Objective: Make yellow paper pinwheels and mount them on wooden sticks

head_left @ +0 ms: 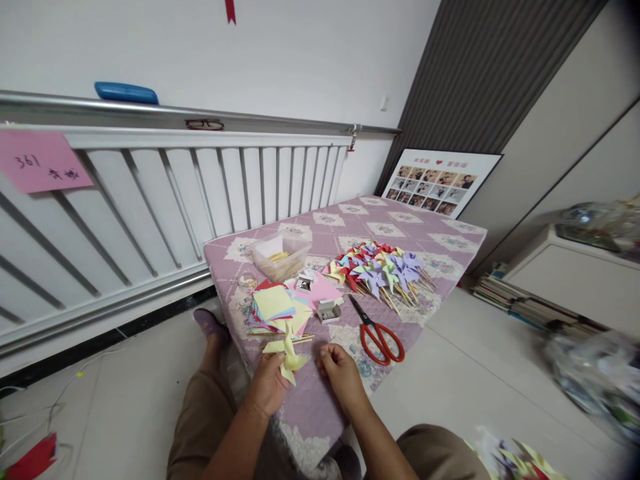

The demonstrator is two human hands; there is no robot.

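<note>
A yellow paper pinwheel (289,359) is pinched in my left hand (271,385), its folded blades facing up. My right hand (341,371) is a little to the right of it, thumb and fingers pressed together; whatever they hold, if anything, is too small to make out. Just beyond the pinwheel lie thin wooden sticks (302,339) and a stack of coloured paper squares (273,304). Two small open boxes, one grey (329,311) and one with shiny bits (303,285), sit by the paper. Red-handled scissors (376,335) rest right of my right hand.
A clear plastic box (281,257) with sticks stands at the table's back left. Finished pinwheels (383,270) are heaped farther right on the patterned tablecloth (345,223). A white radiator (225,180) runs along the wall behind. More pinwheels (520,460) show at the lower right.
</note>
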